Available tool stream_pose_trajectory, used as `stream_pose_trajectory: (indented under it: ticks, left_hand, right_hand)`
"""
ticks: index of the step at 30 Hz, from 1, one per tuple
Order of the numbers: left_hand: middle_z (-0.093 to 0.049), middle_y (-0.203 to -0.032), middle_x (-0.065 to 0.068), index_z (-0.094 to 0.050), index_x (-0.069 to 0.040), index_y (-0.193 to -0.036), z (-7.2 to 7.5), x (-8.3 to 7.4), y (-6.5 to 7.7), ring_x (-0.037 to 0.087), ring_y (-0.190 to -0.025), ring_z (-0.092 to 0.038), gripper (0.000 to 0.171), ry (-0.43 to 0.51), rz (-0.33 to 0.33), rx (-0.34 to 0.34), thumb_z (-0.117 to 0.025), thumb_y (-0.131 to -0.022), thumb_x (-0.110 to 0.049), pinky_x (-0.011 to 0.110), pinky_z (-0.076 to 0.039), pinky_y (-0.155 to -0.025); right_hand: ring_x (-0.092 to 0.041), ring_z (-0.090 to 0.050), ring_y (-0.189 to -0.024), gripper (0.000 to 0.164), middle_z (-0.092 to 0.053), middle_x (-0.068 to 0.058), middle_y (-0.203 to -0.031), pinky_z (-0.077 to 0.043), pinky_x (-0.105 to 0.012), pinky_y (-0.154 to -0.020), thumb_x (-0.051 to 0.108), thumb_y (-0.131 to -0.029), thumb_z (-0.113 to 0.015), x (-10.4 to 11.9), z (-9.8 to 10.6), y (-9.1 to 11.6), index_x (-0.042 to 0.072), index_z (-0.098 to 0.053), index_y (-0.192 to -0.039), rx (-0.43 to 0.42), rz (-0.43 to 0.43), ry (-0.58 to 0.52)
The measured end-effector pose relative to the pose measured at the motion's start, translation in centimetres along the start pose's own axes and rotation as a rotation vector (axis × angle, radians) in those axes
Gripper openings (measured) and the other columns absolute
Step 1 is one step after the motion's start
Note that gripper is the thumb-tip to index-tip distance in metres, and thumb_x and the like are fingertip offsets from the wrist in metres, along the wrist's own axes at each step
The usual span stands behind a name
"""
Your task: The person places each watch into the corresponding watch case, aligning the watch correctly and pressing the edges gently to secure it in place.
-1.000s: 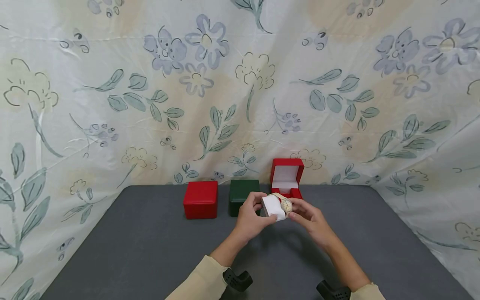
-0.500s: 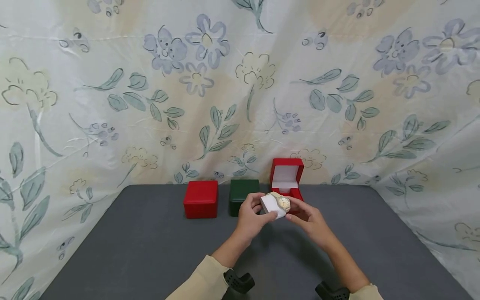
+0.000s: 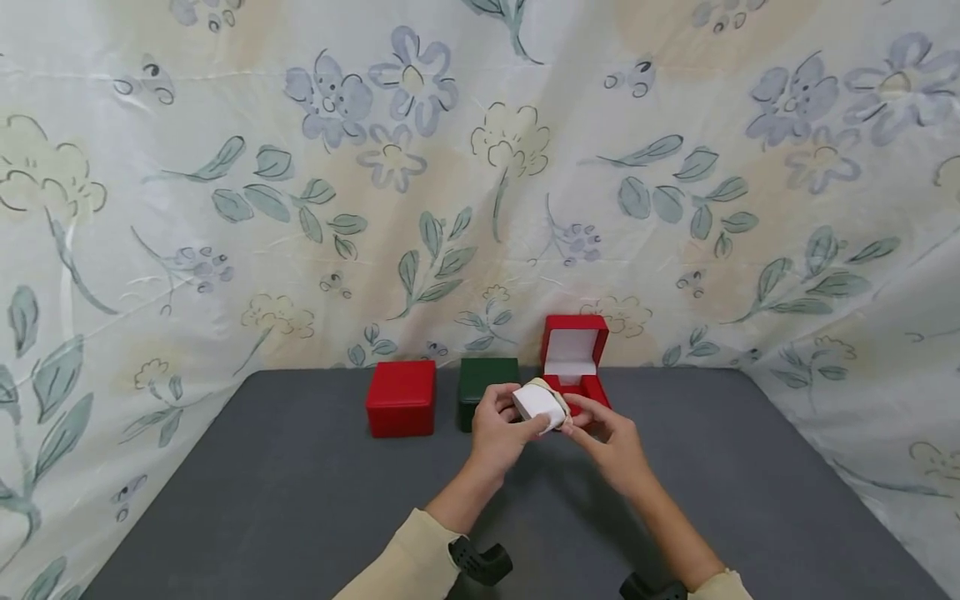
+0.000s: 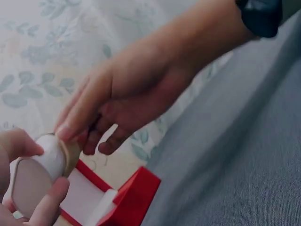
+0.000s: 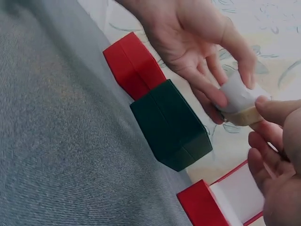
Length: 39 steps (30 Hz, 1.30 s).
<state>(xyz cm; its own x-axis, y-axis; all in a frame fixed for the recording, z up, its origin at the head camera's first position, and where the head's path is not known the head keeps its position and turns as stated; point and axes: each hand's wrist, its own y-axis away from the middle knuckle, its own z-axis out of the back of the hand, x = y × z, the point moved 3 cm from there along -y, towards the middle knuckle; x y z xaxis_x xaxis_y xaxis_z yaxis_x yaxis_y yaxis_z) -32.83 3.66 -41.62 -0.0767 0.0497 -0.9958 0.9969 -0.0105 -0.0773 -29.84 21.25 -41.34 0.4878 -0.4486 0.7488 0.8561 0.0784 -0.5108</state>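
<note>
My left hand (image 3: 495,437) grips a white watch cushion (image 3: 536,403) by its sides, between thumb and fingers. Round the cushion runs the cream strap of a wristwatch (image 5: 242,117), whose dial is turned out of sight in the head view. With thumb and fingers, my right hand (image 3: 613,446) pinches the strap at the cushion's right side. Both hands hold the cushion and watch above the table, in front of an open red watch box (image 3: 574,330) with a white lining. The left wrist view shows the right thumb lying on the strap's edge.
A closed red box (image 3: 401,400) and a closed dark green box (image 3: 483,379) stand left of the open one, along the back of the grey table (image 3: 300,492). Behind them hangs a floral cloth (image 3: 420,267).
The cushion has turned in my hands, so the watch dial that faced the head camera earlier is now hidden. Both hands have shifted slightly left. The boxes stay where they were.
</note>
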Motion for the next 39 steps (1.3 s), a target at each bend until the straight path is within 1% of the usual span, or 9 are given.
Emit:
stream_pose_trajectory:
  ticks: [6, 8, 12, 15, 23, 27, 31, 35, 39]
  left_hand:
    - [-0.059, -0.126, 0.008, -0.051, -0.016, -0.123, 0.5, -0.4, 0.0, 0.024, -0.108, -0.061, 0.060, -0.136, -0.105, -0.055, -0.084, -0.073, -0.021, 0.035, -0.059, -0.078]
    - [-0.058, -0.127, 0.008, -0.050, -0.017, -0.125, 0.6, -0.4, 0.0, 0.026, -0.111, -0.060, 0.061, -0.150, -0.130, -0.007, -0.083, -0.074, -0.020, 0.038, -0.058, -0.082]
    - [-0.056, -0.131, 0.007, -0.048, -0.017, -0.127, 0.2, -0.4, 0.2, 0.028, -0.118, -0.059, 0.062, -0.176, -0.163, 0.101, -0.082, -0.075, -0.018, 0.046, -0.053, -0.094]
    - [-0.056, -0.131, 0.008, -0.048, -0.017, -0.127, -0.1, -0.4, 0.4, 0.031, -0.119, -0.058, 0.062, -0.221, -0.181, 0.104, -0.083, -0.075, -0.018, 0.050, -0.051, -0.097]
    - [-0.057, -0.130, 0.009, -0.049, -0.018, -0.126, -0.1, -0.6, 0.5, 0.030, -0.115, -0.060, 0.062, -0.305, -0.227, 0.081, -0.083, -0.074, -0.018, 0.049, -0.053, -0.092]
    - [-0.051, -0.137, 0.006, -0.049, -0.020, -0.130, 0.1, 0.0, -0.1, 0.028, -0.125, -0.054, 0.061, -0.135, -0.135, 0.200, -0.080, -0.078, -0.019, 0.042, -0.054, -0.093]
    - [-0.043, -0.143, 0.006, -0.047, -0.016, -0.139, 0.2, 0.2, -0.5, 0.029, -0.134, -0.044, 0.061, 0.042, -0.031, 0.388, -0.074, -0.084, -0.016, 0.039, -0.053, -0.096]
    - [-0.042, -0.146, 0.005, -0.044, -0.016, -0.143, 0.5, 0.0, -0.6, 0.026, -0.135, -0.043, 0.063, 0.060, -0.025, 0.532, -0.071, -0.087, -0.011, 0.036, -0.051, -0.098]
    - [-0.042, -0.147, 0.005, -0.045, -0.019, -0.143, 0.7, -0.5, -0.5, 0.025, -0.135, -0.042, 0.063, -0.001, -0.075, 0.609, -0.071, -0.086, -0.012, 0.034, -0.051, -0.099]
  right_hand:
    - [-0.010, -0.066, -0.082, 0.053, -0.072, -0.001, -0.096, -0.059, -0.029, -0.075, 0.010, -0.079, -0.078, 0.9, -0.6, 0.1, 0.011, -0.061, -0.129, -0.042, 0.124, 0.246]
    - [-0.011, -0.066, -0.084, 0.048, -0.071, -0.005, -0.101, -0.059, -0.027, -0.076, 0.012, -0.084, -0.074, 0.6, -0.7, 0.1, 0.008, -0.060, -0.129, -0.015, 0.048, 0.172]
    - [-0.014, -0.064, -0.086, 0.038, -0.066, -0.007, -0.109, -0.056, -0.020, -0.077, 0.020, -0.093, -0.065, -0.2, -0.2, -0.1, 0.005, -0.060, -0.127, 0.021, -0.235, -0.112]
    - [-0.015, -0.063, -0.085, 0.035, -0.065, -0.006, -0.108, -0.056, -0.022, -0.078, 0.022, -0.092, -0.066, -0.3, 0.3, -0.2, 0.004, -0.062, -0.122, 0.020, -0.316, -0.195]
    - [-0.007, -0.063, -0.081, 0.032, -0.065, -0.008, -0.101, -0.053, -0.013, -0.078, 0.016, -0.082, -0.076, 1.9, 0.2, -0.2, 0.009, -0.068, -0.112, -0.039, -0.117, 0.041]
    - [-0.015, -0.063, -0.099, 0.043, -0.061, -0.012, -0.120, -0.054, -0.018, -0.082, 0.014, -0.086, -0.072, 1.0, 0.8, -0.4, 0.011, -0.059, -0.128, 0.093, -0.153, -0.116]
    - [-0.029, -0.053, -0.121, 0.063, -0.040, -0.012, -0.149, -0.055, -0.025, -0.088, 0.016, -0.090, -0.066, -0.2, 1.5, -0.5, 0.020, -0.040, -0.146, 0.272, -0.191, -0.259]
    - [-0.028, -0.058, -0.114, 0.068, -0.036, -0.015, -0.151, -0.056, -0.028, -0.088, 0.013, -0.090, -0.066, -0.4, 2.2, -0.7, 0.017, -0.034, -0.150, 0.359, -0.192, -0.286]
    - [-0.024, -0.064, -0.104, 0.071, -0.043, -0.016, -0.145, -0.056, -0.027, -0.084, 0.012, -0.086, -0.070, -0.4, 2.5, -0.7, 0.012, -0.036, -0.149, 0.396, -0.191, -0.257]
